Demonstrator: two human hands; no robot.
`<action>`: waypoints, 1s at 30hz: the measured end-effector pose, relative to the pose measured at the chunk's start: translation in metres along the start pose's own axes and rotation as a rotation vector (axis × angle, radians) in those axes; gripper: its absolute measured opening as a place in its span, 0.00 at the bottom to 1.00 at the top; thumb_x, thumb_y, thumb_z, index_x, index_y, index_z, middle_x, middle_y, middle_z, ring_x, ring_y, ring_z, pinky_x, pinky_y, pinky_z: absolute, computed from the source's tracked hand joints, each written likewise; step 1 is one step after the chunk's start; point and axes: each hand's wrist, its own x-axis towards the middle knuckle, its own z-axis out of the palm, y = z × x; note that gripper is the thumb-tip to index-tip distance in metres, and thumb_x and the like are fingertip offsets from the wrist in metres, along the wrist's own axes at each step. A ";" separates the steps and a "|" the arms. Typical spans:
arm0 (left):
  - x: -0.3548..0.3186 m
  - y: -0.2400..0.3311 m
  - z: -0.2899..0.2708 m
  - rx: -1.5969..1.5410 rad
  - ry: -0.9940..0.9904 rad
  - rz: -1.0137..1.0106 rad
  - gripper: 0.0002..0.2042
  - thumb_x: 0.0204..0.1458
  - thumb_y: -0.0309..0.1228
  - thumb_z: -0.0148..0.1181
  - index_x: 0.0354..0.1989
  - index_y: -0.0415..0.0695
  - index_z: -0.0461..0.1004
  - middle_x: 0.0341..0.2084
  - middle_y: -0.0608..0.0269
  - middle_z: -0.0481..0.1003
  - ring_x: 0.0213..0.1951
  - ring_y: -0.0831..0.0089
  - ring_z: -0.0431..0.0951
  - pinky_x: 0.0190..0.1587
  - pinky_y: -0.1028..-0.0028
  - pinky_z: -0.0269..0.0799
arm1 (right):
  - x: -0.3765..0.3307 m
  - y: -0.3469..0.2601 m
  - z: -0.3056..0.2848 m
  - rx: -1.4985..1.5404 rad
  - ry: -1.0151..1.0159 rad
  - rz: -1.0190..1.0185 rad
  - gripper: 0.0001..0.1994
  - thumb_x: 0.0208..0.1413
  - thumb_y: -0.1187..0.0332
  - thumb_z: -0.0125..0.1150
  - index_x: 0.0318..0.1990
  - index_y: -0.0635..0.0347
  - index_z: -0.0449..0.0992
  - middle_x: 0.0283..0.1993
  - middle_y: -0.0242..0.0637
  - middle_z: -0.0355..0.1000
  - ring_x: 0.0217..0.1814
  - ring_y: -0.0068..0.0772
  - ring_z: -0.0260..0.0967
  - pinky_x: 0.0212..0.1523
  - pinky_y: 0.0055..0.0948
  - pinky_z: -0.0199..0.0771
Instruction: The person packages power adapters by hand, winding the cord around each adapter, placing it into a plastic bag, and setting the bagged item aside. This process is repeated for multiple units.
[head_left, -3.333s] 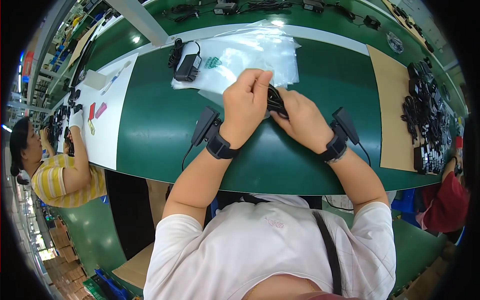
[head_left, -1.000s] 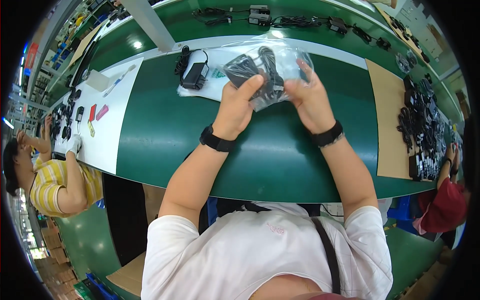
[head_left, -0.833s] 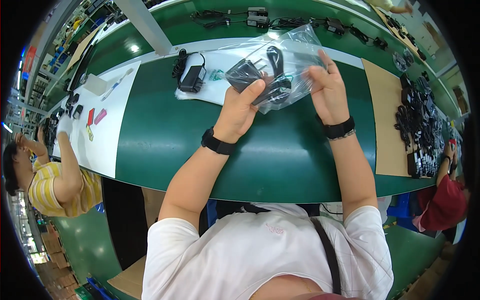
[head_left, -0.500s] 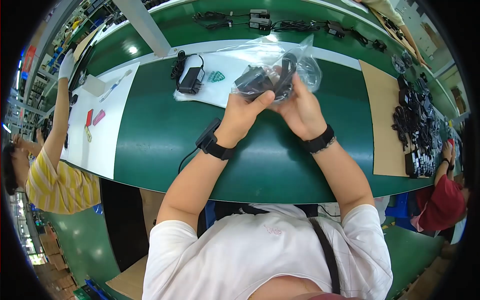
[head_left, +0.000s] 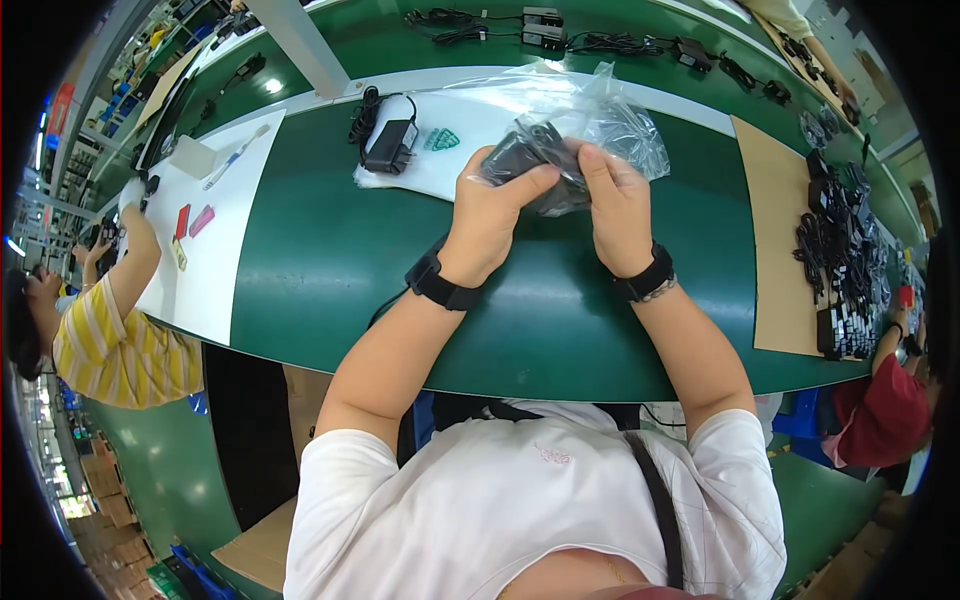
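A clear plastic bag (head_left: pixel 600 120) with a black power adapter and its coiled cable (head_left: pixel 535 160) inside is held up above the green desk (head_left: pixel 320 260) by both hands. The left hand (head_left: pixel 490 215) is closed on the bag's left side, its thumb laid across the black adapter and its fingers (head_left: pixel 525 185) curled under it; the right hand (head_left: pixel 618 205) is closed on the bag from the right, with its fingers (head_left: pixel 590 160) pinching the plastic just beside the left thumb. The two hands are almost touching — the bag's loose, crumpled end stands up and away behind them. A black band is worn on each wrist. On the desk beyond the left hand, a second black adapter with a coiled cable (head_left: pixel 385 145) is seen lying on a flat white sheet (head_left: pixel 450 160), well apart from the held bag. To the right, a brown cardboard sheet (head_left: pixel 775 230) is spread on the desk, and a heap of black adapters (head_left: pixel 840 270) is piled at its far edge. At the left edge of the view, another person in a yellow striped shirt (head_left: pixel 110 350) is seated at a white surface (head_left: pixel 215 250) — small red and pink items lie on it.
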 end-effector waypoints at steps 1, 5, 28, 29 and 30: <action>0.000 0.000 -0.001 -0.001 0.000 -0.001 0.17 0.39 0.21 0.65 0.39 0.35 0.66 0.32 0.62 0.73 0.33 0.78 0.72 0.38 0.78 0.70 | 0.001 0.000 -0.002 -0.001 0.000 0.001 0.15 0.59 0.65 0.49 0.45 0.70 0.72 0.41 0.34 0.72 0.41 0.20 0.66 0.44 0.20 0.66; -0.002 0.005 -0.001 0.293 -0.064 0.020 0.19 0.37 0.21 0.66 0.36 0.37 0.63 0.31 0.61 0.72 0.33 0.78 0.72 0.36 0.77 0.71 | 0.002 -0.008 -0.005 -0.422 -0.006 -0.105 0.15 0.60 0.65 0.47 0.45 0.69 0.72 0.39 0.34 0.72 0.39 0.22 0.66 0.42 0.20 0.65; -0.004 -0.005 -0.005 -0.174 -0.203 -0.179 0.27 0.35 0.10 0.60 0.49 0.36 0.65 0.38 0.58 0.72 0.39 0.72 0.74 0.44 0.74 0.71 | 0.000 -0.001 -0.006 0.075 0.039 0.185 0.10 0.57 0.71 0.48 0.37 0.68 0.72 0.36 0.34 0.71 0.39 0.20 0.67 0.39 0.19 0.67; -0.004 -0.005 -0.004 -0.205 -0.190 -0.141 0.26 0.36 0.09 0.59 0.49 0.36 0.65 0.38 0.58 0.72 0.39 0.71 0.74 0.44 0.74 0.71 | 0.000 -0.007 -0.003 0.142 0.030 0.309 0.10 0.57 0.69 0.47 0.35 0.67 0.72 0.35 0.33 0.71 0.38 0.21 0.68 0.38 0.21 0.69; -0.004 -0.004 -0.003 -0.234 -0.179 -0.101 0.26 0.36 0.09 0.59 0.48 0.36 0.65 0.38 0.58 0.72 0.39 0.71 0.74 0.44 0.74 0.71 | 0.001 -0.013 -0.001 0.210 0.020 0.429 0.10 0.57 0.68 0.46 0.33 0.65 0.72 0.34 0.33 0.71 0.37 0.22 0.69 0.36 0.24 0.71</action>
